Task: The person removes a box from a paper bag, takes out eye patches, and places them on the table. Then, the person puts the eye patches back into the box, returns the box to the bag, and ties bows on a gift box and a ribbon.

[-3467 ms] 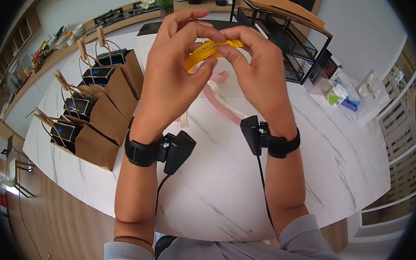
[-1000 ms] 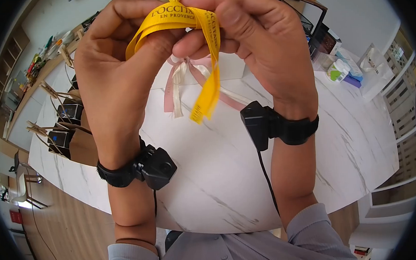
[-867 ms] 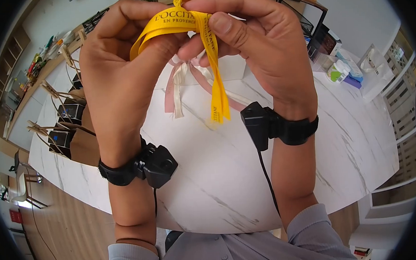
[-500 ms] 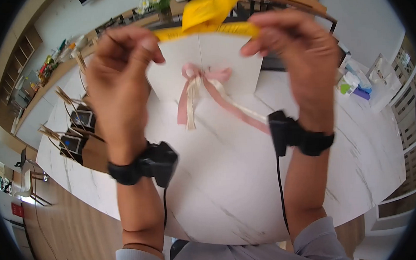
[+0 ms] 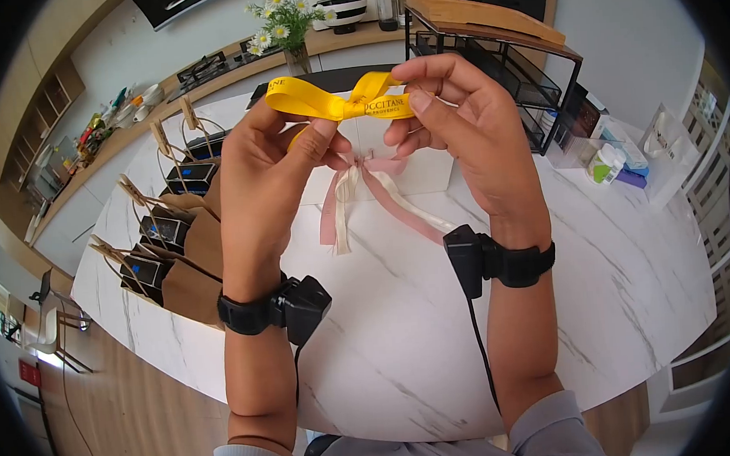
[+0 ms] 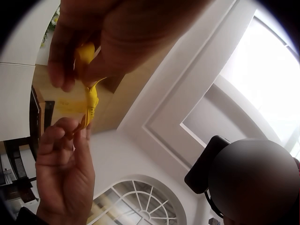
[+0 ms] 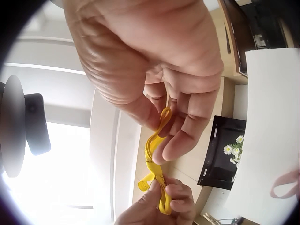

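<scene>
A yellow printed ribbon (image 5: 356, 109) is held up over the table, tied in a bow with a knot at its middle and a loop to each side. My left hand (image 5: 263, 176) pinches it near the knot, thumb in front. On the other side my right hand (image 5: 483, 133) pinches the right loop between thumb and forefinger. The right wrist view shows the ribbon (image 7: 151, 157) spanning both hands, its loop under the right fingertips. Behind them stands a white box (image 5: 429, 180), with a pink ribbon (image 5: 328, 218) and a cream ribbon (image 5: 342, 221) hanging from its front.
Several brown paper bags (image 5: 203, 238) with black boxes inside and wooden clips on their handles line the table's left. A black rack (image 5: 532, 92) stands at the back right. Close to it are a white bottle (image 5: 605, 163) and a clear bag (image 5: 669, 147).
The hands drew apart with the ribbon stretched between them, then came closer. Earlier its tail hung down; now two loops stand out from the knot. The head view has tilted upward.
</scene>
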Demonstrator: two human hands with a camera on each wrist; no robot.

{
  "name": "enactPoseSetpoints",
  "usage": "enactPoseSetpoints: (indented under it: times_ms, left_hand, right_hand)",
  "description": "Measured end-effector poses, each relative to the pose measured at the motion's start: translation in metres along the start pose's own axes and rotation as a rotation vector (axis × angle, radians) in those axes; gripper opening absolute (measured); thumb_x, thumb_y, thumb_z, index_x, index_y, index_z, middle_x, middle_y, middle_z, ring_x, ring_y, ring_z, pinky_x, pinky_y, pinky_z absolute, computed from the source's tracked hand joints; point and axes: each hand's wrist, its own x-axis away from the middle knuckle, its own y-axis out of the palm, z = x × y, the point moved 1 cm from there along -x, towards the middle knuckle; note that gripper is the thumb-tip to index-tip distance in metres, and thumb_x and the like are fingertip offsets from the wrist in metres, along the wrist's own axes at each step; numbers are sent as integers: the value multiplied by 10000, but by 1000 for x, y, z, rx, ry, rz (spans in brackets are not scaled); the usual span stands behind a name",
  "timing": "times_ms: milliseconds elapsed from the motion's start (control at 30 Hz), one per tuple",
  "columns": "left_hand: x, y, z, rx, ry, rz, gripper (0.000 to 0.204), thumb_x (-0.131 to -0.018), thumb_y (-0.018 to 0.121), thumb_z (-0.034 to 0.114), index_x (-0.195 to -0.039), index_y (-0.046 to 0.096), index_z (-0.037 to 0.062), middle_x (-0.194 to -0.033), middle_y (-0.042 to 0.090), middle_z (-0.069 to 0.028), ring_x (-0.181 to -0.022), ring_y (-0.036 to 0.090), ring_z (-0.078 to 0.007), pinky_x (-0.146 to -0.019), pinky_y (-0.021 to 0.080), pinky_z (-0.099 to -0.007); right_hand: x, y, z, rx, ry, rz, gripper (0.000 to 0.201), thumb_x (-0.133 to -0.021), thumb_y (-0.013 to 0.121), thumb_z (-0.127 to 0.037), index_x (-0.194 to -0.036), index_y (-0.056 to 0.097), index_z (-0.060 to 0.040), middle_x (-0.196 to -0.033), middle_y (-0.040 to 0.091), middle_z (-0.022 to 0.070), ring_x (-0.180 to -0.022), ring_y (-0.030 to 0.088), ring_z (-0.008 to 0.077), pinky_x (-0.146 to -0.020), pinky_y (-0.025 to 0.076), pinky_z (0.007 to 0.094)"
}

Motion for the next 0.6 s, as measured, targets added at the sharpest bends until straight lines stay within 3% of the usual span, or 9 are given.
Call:
enactPoseSetpoints:
  times_ms: [67, 233, 333, 400, 433, 500, 533, 600]
  left_hand:
    - [1, 2, 0, 64, -82, -56, 250, -987, 645, 126, -1165, 620, -47, -1008, 713, -136, -850, 705, -186, -732, 583, -312]
    - [3, 10, 1, 162, -103, -83, 242, -1014, 604, 135, -1163, 616, -57, -1004, 717, -145, -868, 724, -203, -747, 593, -305]
    - [4, 11, -2, 118, -80, -42, 207, -1016, 590, 111, -1124, 615, -64, -960, 718, -130, -837, 720, -179, -750, 587, -287]
    - [4, 10, -1, 76, -63, -10, 176, -1011, 588, 89, -1084, 616, -69, -916, 719, -117, -804, 713, -151, -746, 579, -271]
    - [3, 6, 0, -38, -77, -122, 157, -1008, 587, 77, -1060, 625, -67, -908, 718, -109, -794, 705, -136, -741, 575, -264]
    - [7, 4, -1, -126, -140, -285, 114, -988, 603, 43, -1007, 644, -61, -885, 707, -82, -770, 685, -102, -720, 563, -243]
    - [8, 6, -1, -124, -146, -289, 114, -988, 603, 43, -1007, 644, -61, -885, 707, -82, -770, 685, -102, -720, 563, -243]
    - [11, 13, 3, -199, -167, -341, 137, -968, 658, 73, -1035, 623, -41, -849, 698, -66, -762, 680, -117, -706, 540, -233]
  right_hand:
    - [0, -2, 1, 54, 28, -32, 198, -1005, 567, -66, -1172, 600, 36, -1036, 665, 90, -796, 697, 124, -719, 567, 243]
    - [-1, -7, 12, 187, 26, -79, 172, -1007, 559, -82, -1126, 599, 36, -1030, 661, 93, -853, 701, 145, -720, 569, 261]
    - [-1, -11, 10, 438, 7, -127, 202, -1004, 594, -141, -1103, 608, 34, -1040, 663, 99, -912, 691, 172, -734, 564, 281]
    - [1, -11, -1, 643, -133, 103, 277, -990, 636, -141, -1220, 597, 8, -1100, 661, 78, -988, 643, 122, -860, 516, 268]
    - [1, -12, -1, 644, -128, 104, 277, -990, 636, -141, -1220, 597, 8, -1100, 661, 78, -988, 643, 122, -860, 516, 268]
    - [3, -13, 1, 435, -145, -155, 359, -960, 690, -174, -1267, 594, -15, -1108, 658, 69, -984, 637, 119, -866, 498, 263]
    - [5, -11, -1, 434, -139, -150, 359, -960, 690, -174, -1267, 594, -15, -1108, 658, 69, -984, 637, 119, -866, 498, 263]
    - [11, -2, -6, 403, -52, -315, 435, -925, 730, -167, -1298, 579, -4, -1170, 648, 74, -1005, 636, 118, -851, 516, 268]
